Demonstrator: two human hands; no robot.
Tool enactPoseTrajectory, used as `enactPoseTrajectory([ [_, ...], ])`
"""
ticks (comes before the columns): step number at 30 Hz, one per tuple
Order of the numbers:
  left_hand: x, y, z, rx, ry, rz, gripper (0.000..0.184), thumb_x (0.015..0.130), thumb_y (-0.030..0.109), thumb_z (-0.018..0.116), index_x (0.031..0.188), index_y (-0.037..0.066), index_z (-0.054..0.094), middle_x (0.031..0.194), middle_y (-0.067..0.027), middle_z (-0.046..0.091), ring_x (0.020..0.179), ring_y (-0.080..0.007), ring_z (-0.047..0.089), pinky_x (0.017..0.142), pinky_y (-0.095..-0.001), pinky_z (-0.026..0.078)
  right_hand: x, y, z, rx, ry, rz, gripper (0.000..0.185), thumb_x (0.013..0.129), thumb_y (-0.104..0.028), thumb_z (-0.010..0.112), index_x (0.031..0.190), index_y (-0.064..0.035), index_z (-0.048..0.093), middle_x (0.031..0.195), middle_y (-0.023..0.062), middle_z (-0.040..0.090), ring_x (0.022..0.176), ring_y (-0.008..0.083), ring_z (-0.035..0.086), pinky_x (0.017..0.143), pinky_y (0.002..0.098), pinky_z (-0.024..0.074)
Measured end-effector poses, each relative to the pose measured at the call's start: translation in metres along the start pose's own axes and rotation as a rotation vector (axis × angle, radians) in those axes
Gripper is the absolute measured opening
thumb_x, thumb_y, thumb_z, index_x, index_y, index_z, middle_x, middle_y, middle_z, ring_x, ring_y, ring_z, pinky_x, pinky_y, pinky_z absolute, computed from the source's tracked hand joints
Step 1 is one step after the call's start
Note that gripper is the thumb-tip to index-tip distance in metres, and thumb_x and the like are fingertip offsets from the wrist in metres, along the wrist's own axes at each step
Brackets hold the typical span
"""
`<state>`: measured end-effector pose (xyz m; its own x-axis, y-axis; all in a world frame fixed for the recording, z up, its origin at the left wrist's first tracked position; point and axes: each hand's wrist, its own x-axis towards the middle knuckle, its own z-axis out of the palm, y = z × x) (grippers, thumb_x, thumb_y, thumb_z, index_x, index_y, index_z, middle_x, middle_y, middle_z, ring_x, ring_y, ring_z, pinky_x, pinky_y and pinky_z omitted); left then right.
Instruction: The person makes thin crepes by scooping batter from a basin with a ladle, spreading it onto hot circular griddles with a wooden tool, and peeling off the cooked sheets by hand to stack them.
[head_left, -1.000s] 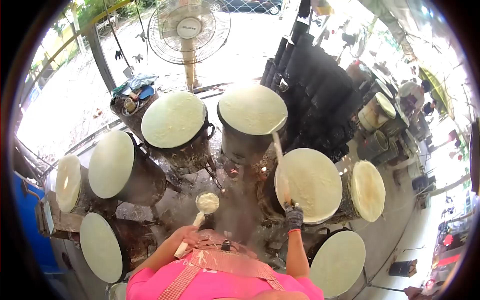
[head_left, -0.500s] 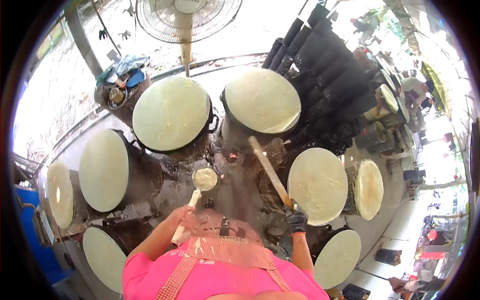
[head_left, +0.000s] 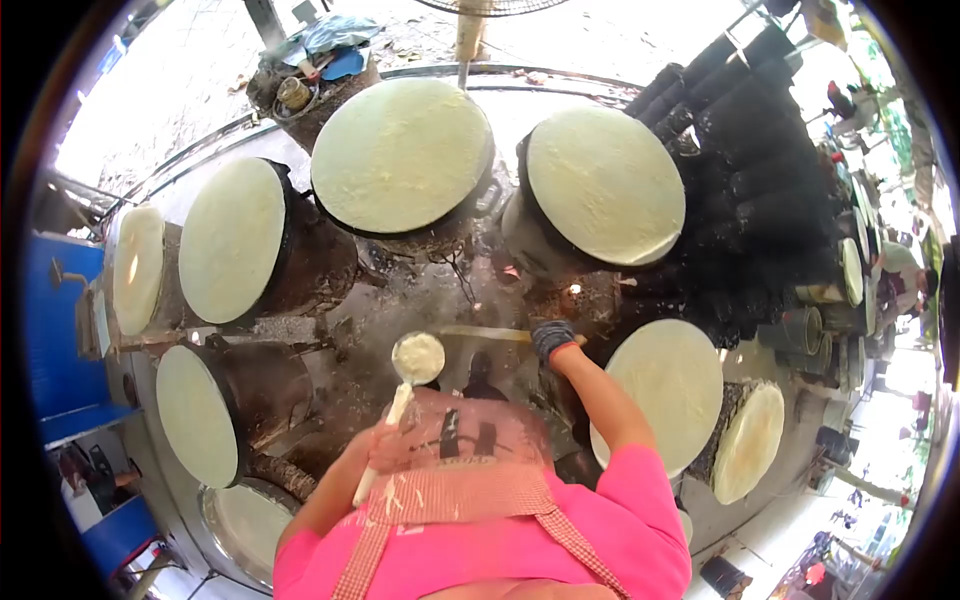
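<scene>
My left hand (head_left: pixel 374 452) is wrapped round the pale handle of a ladle (head_left: pixel 399 400) held in front of my apron. Pale, thick batter-like stuff fills its round bowl. On my right hand (head_left: pixel 553 341) is a dark grey glove, closed round the end of a flat wooden stick (head_left: pixel 486 333). The stick points left, past the far side of the ladle's bowl, and looks blurred. Just right of that forearm lies a round, pale-coated top (head_left: pixel 662 395). Two more pale round tops, one ahead left (head_left: pixel 400 155) and one ahead right (head_left: pixel 606 185), are beyond my hands.
More pale rounds curve along my left, including a large one (head_left: pixel 232 240) and a lower one (head_left: pixel 196 418). A browned round (head_left: pixel 750 443) leans at far right. Dark stacked rolls (head_left: pixel 750 170) lie ahead right. A cluttered bin (head_left: pixel 310 90) stands beyond; other people are at far right.
My right hand has moved forward and left, swinging the stick from slanting beside the right round to nearly level near the ladle. My left hand still holds the ladle. The view has shifted.
</scene>
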<state>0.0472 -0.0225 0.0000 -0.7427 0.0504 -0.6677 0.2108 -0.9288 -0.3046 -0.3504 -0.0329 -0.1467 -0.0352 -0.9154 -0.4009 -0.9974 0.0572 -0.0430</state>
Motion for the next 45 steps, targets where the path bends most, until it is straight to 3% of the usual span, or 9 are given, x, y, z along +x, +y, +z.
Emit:
enactPoseTrajectory([
  [9,-0.012,-0.007,-0.054,-0.179,0.052,0.008,0.026,0.088,0.022,0.04,0.111,0.034,0.04,0.05,0.0012,0.034,0.032,-0.0066,0.029,0.027,-0.0178,0.022,0.171,0.029,0.084,-0.035,-0.124,0.081,0.017,0.069,-0.024,0.052,0.073,-0.01,0.061,0.073,0.0124,0.061,0.07,0.028,0.059,0.06,0.0398,0.0457],
  [11,-0.01,-0.008,-0.066,-0.31,-0.052,0.028,0.029,0.09,0.023,0.036,0.118,0.03,0.037,0.054,0.0,0.036,0.035,-0.0067,0.03,0.027,-0.0179,0.023,0.198,0.036,0.101,-0.041,-0.158,0.092,0.017,0.069,-0.024,0.052,0.072,-0.0101,0.061,0.073,0.0124,0.061,0.069,0.0278,0.06,0.059,0.0398,0.0457],
  [17,-0.009,0.009,-0.061,-0.308,0.082,0.031,0.03,0.09,0.024,0.036,0.119,0.031,0.037,0.054,0.0008,0.036,0.036,-0.0059,0.032,0.029,-0.0183,0.026,0.248,0.048,0.126,-0.068,-0.177,0.137,0.017,0.069,-0.024,0.051,0.07,-0.0101,0.061,0.072,0.0123,0.061,0.068,0.027,0.06,0.058,0.0398,0.0459],
  [28,-0.02,0.018,-0.072,-0.411,0.19,0.073,0.035,0.087,0.017,0.042,0.117,0.033,0.036,0.053,0.0013,0.032,0.035,-0.0056,0.027,0.029,-0.0163,0.02,0.232,0.048,0.122,-0.04,-0.145,0.152,0.018,0.069,-0.024,0.05,0.067,-0.0103,0.061,0.071,0.012,0.061,0.065,0.0256,0.06,0.056,0.0398,0.0462],
  [37,-0.038,0.04,-0.036,0.025,0.097,0.021,0.033,0.086,0.015,0.043,0.115,0.03,0.038,0.052,0.0007,0.032,0.035,-0.0053,0.026,0.029,-0.0169,0.021,0.079,-0.026,0.169,0.165,0.098,-0.036,0.019,0.07,-0.024,0.05,0.064,-0.0105,0.062,0.07,0.0118,0.061,0.063,0.0245,0.06,0.054,0.0398,0.0464],
  [38,-0.041,0.043,-0.037,0.065,0.058,0.021,0.034,0.086,0.015,0.044,0.117,0.029,0.038,0.052,0.0003,0.032,0.035,-0.0059,0.027,0.03,-0.0172,0.023,0.044,-0.052,0.102,0.339,-0.194,0.019,0.019,0.073,-0.023,0.049,0.069,-0.0091,0.061,0.074,0.0135,0.061,0.066,0.024,0.06,0.054,0.0367,0.0467],
  [40,-0.047,0.05,-0.036,0.232,0.07,0.043,0.038,0.086,0.015,0.046,0.121,0.022,0.035,0.051,0.0009,0.033,0.035,-0.0058,0.027,0.032,-0.0166,0.024,-0.019,-0.079,0.168,0.535,0.057,0.184,0.021,0.076,-0.025,0.049,0.076,-0.0076,0.061,0.073,0.0111,0.061,0.066,0.0229,0.058,0.056,0.0327,0.0465],
  [43,-0.061,0.059,-0.018,0.422,0.128,0.055,0.039,0.086,0.016,0.047,0.122,0.019,0.033,0.05,0.0011,0.034,0.035,-0.0051,0.027,0.032,-0.0157,0.022,-0.053,-0.107,0.164,0.652,0.247,0.354,0.017,0.077,-0.021,0.046,0.076,-0.0065,0.056,0.071,0.0126,0.059,0.062,0.0273,0.057,0.052,0.042,0.0432],
  [45,-0.066,0.062,-0.019,0.418,0.083,0.07,0.037,0.087,0.015,0.045,0.122,0.017,0.032,0.051,0.0014,0.033,0.036,-0.0041,0.028,0.032,-0.0145,0.022,-0.026,-0.082,0.112,1.132,0.887,0.418,0.008,0.078,-0.011,0.048,0.082,-0.0085,0.054,0.059,0.0004,0.046,0.054,0.0115,0.044,0.047,0.0262,0.0362],
])
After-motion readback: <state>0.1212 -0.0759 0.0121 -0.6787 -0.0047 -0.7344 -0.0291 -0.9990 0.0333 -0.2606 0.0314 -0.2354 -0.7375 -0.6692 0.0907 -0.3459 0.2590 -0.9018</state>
